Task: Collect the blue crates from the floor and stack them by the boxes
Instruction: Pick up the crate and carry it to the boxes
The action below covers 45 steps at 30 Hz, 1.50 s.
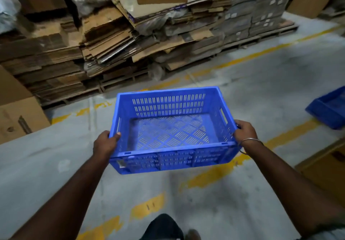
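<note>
Carrying empty blue perforated plastic crate (170, 129) clear of grey concrete floor (261, 82); left hand (105, 142) and right hand (244, 130) gripped opposite short rims, crate between them. Advice: hold level, lower squarely beside flattened brown cardboard boxes (112, 43) ahead.

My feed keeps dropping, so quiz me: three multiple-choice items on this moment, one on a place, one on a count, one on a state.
1. Where is the second blue plastic crate?
A. At the right edge, on the floor
B. On the cardboard stacks
C. Inside the held crate

2. How many hands hold the slotted blue plastic crate?
A. None
B. One
C. Two

3. What is in the held crate?
A. Folded cardboard
B. Nothing
C. Another crate

Answers:
1 A: the second blue plastic crate lies on the grey floor.
2 C: the left hand and right hand grip opposite ends of the slotted blue plastic crate.
3 B: its slotted bottom shows bare.
</note>
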Each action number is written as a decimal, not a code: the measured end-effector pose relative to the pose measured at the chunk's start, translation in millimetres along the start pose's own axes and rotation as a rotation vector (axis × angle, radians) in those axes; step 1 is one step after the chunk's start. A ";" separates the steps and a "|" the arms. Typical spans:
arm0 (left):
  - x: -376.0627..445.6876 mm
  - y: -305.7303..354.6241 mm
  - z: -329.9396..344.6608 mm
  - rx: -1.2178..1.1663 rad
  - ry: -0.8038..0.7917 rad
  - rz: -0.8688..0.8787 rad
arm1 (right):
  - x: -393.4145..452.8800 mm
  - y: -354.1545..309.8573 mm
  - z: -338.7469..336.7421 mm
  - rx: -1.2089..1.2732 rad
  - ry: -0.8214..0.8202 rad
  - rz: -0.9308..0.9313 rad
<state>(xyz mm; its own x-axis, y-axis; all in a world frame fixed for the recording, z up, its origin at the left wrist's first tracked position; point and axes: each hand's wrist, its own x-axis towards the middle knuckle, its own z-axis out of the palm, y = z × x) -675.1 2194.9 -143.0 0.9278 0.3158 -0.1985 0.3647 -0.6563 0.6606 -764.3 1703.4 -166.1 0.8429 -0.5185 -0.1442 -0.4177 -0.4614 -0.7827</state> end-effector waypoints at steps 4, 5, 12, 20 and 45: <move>75.8 62.2 45.4 0.034 -0.079 0.039 | 73.6 -1.3 -2.6 0.011 0.071 0.051; 96.4 78.3 57.5 0.039 -0.104 0.049 | 94.0 -1.1 -1.8 0.009 0.086 0.071; 246.7 182.3 142.1 0.094 -0.264 0.113 | 228.5 -8.2 7.3 0.008 0.176 0.186; 382.4 309.2 228.1 0.170 -0.464 0.186 | 335.2 -9.7 -0.2 0.082 0.307 0.326; 544.3 808.3 661.6 0.110 -0.850 0.318 | 722.0 98.7 -207.6 0.232 0.692 0.613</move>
<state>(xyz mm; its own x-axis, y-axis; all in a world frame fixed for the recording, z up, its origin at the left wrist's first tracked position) 176.6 1382.9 -196.1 0.7150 -0.4739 -0.5139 0.0469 -0.7010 0.7116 -267.4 1134.1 -221.8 0.0806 -0.9680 -0.2375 -0.5796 0.1484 -0.8013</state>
